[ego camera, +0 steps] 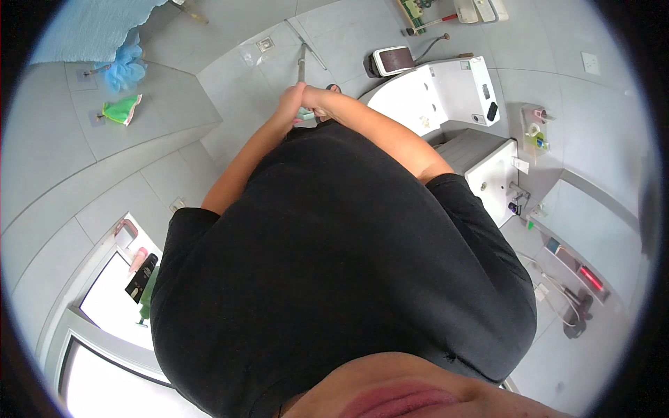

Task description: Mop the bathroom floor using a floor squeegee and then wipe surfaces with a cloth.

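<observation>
Close together in front of my black shirt, my left hand [292, 98] and my right hand [315, 98] are closed around the handle of a floor squeegee [301, 64]. Its pole runs away from me to a long thin blade that lies slantwise on the grey tiled floor [277, 68]. A pale green part [305, 113] shows just below my hands; I cannot tell what it is. My fingers are partly hidden. Part of a sandalled foot [333, 89] shows beside my right hand.
A white toilet [402, 96] and a lidded bin [393, 61] stand to the right, with a washbasin [488, 180] nearer me. A floor drain [265, 44] lies ahead. A tiled ledge [177, 94] and a hanging blue bath puff [125, 68] are at left.
</observation>
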A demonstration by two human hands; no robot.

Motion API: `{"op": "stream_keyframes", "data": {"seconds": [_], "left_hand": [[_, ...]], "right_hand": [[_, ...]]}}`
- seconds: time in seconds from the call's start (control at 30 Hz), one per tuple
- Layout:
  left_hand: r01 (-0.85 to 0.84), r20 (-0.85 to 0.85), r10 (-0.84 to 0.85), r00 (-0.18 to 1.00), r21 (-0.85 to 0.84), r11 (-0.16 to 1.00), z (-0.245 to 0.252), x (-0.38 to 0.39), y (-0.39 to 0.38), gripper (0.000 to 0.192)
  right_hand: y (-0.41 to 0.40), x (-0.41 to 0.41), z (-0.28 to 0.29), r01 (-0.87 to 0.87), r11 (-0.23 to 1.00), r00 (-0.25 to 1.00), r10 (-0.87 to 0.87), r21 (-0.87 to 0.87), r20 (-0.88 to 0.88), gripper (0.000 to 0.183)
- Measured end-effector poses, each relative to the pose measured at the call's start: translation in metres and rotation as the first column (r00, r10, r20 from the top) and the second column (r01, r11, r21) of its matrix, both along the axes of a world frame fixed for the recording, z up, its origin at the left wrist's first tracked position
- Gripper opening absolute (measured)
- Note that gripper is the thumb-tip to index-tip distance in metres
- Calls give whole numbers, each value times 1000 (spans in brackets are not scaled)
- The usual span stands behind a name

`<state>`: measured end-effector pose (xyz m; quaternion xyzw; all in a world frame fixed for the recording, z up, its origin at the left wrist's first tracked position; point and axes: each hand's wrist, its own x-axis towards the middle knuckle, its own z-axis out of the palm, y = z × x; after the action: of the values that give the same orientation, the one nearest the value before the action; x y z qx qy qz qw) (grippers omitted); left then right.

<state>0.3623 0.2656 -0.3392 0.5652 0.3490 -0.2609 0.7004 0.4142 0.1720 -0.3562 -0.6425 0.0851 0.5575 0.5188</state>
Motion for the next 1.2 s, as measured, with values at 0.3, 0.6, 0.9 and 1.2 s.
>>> {"op": "stream_keyframes", "data": {"seconds": [0.3,0.6,0.9,1.2], "left_hand": [[-46,98,41,994,42,998,19,-34,26,43],[28,206,-30,978,9,1000,26,-44,29,45],[91,354,-188,916,274,957,22,-47,37,50],[112,513,-253,820,289,951,-46,-35,22,72]], "right_hand": [[29,-28,64,-86,995,995,83,-46,-50,9],[18,-41,44,67,979,992,-44,190,-119,18],[7,-19,62,-56,992,967,82,113,-243,18],[-22,5,-58,255,937,873,-117,239,-474,24]]}}
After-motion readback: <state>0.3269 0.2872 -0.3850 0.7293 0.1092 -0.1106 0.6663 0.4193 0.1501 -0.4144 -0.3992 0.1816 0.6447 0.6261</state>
